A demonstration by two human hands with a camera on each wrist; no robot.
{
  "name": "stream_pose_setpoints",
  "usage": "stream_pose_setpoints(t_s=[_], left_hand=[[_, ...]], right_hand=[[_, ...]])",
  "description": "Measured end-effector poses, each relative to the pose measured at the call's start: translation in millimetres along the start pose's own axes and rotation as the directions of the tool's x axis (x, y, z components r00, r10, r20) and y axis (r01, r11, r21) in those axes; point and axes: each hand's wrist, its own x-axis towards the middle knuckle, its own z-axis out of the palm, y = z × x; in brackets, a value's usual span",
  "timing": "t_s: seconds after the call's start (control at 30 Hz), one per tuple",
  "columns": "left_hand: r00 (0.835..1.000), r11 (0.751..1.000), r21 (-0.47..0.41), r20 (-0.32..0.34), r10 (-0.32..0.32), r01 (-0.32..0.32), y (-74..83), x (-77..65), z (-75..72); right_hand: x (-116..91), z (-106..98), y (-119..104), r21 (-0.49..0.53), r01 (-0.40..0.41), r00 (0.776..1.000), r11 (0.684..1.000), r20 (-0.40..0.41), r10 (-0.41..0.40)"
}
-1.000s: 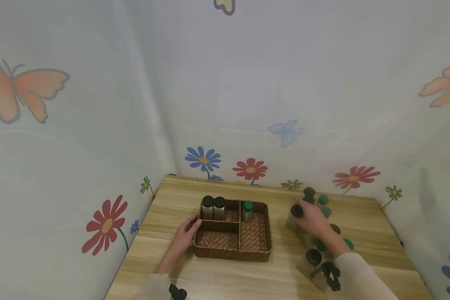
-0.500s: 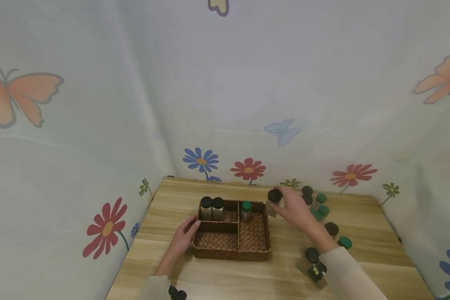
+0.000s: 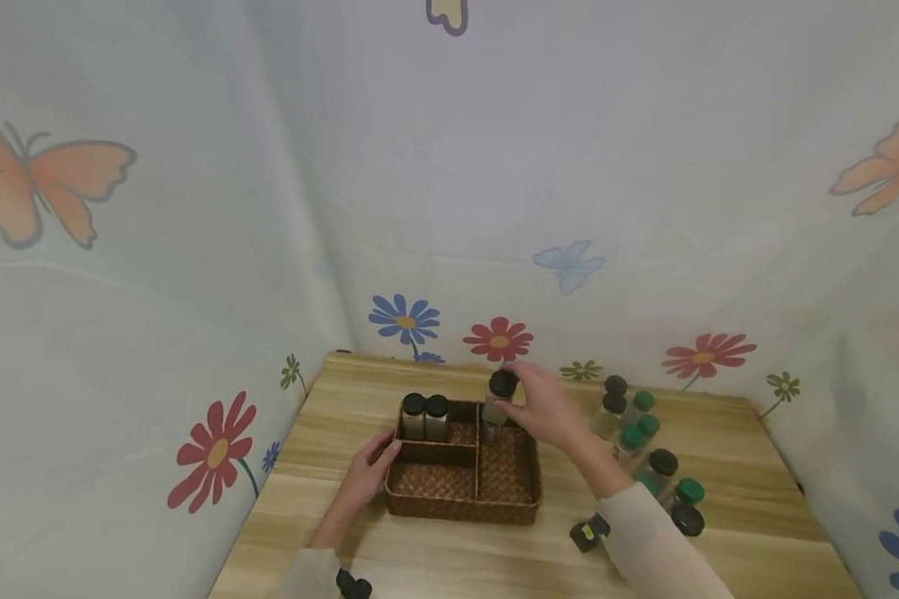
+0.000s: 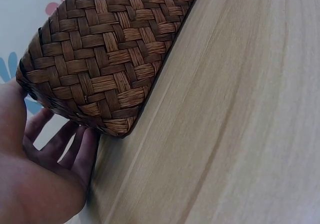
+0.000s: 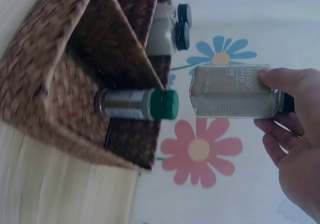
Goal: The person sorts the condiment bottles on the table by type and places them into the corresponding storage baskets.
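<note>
My left hand (image 3: 365, 476) holds the left side of a brown woven basket (image 3: 460, 507), which is divided into three compartments. In the left wrist view, bent fingers (image 4: 85, 151) press its outer wall while the thumb reaches the rim. My right hand (image 3: 545, 409) grips a square glass spice jar (image 5: 232, 92) near its black cap, with "salt and pepper" lettering on it. That jar is upright above the back of the right compartment, over a green-capped jar (image 5: 132, 104) standing there. Two black-capped jars (image 3: 424, 420) stand side by side in the back left compartment.
Several black- and green-capped spice jars (image 3: 661, 466) stand on the wooden table (image 3: 434, 561) to the right, some partly behind my right forearm. The front left compartment (image 3: 434, 480) shows its bare woven floor. A flower-printed curtain (image 3: 449, 208) rises behind the table.
My right hand has carried the black-capped spice jar leftward from the group on the right to above the basket's right compartment. My left hand has stayed on the basket.
</note>
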Motion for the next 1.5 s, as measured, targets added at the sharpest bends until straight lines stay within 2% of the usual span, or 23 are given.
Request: stream_pose_setpoints(t_s=[0.2,0.33,0.43,0.63,0.83,1.17,1.2,1.5], left_hand=[[1.000,1.000,-0.022,-0.003,0.003,-0.003,-7.4,-1.5,1.0],[1.000,1.000,-0.023,0.000,-0.003,0.003,-10.3,-0.1,1.1],[1.000,1.000,-0.020,0.001,-0.001,0.001,-9.0,1.9,1.2],[1.000,1.000,-0.019,0.001,0.016,-0.016,-3.0,3.1,-0.7],[1.000,1.000,-0.013,0.003,0.007,-0.007,-2.9,3.7,0.6],[1.000,1.000,-0.023,0.005,0.009,-0.009,4.9,-0.9,1.5],[1.000,1.000,-0.025,0.003,0.012,-0.012,1.6,0.1,1.7],[1.000,1.000,-0.019,0.005,0.012,-0.012,2.5,0.1,0.5]], right_hand=[[9,22,-7,0.058,0.008,1.000,0.998,0.003,-0.008],[13,37,-8,0.076,-0.016,0.999,0.997,0.053,0.012],[16,47,-8,0.075,-0.025,0.997,0.997,0.081,0.019],[24,67,-5,0.056,-0.014,0.996,0.998,0.086,0.009],[26,85,1,0.075,-0.060,0.990,0.995,0.134,0.050],[25,103,15,0.128,-0.126,0.980,0.984,0.171,0.103],[25,104,16,0.128,-0.129,0.979,0.983,0.172,0.106],[31,111,22,0.089,-0.111,0.977,0.990,0.191,0.093]])
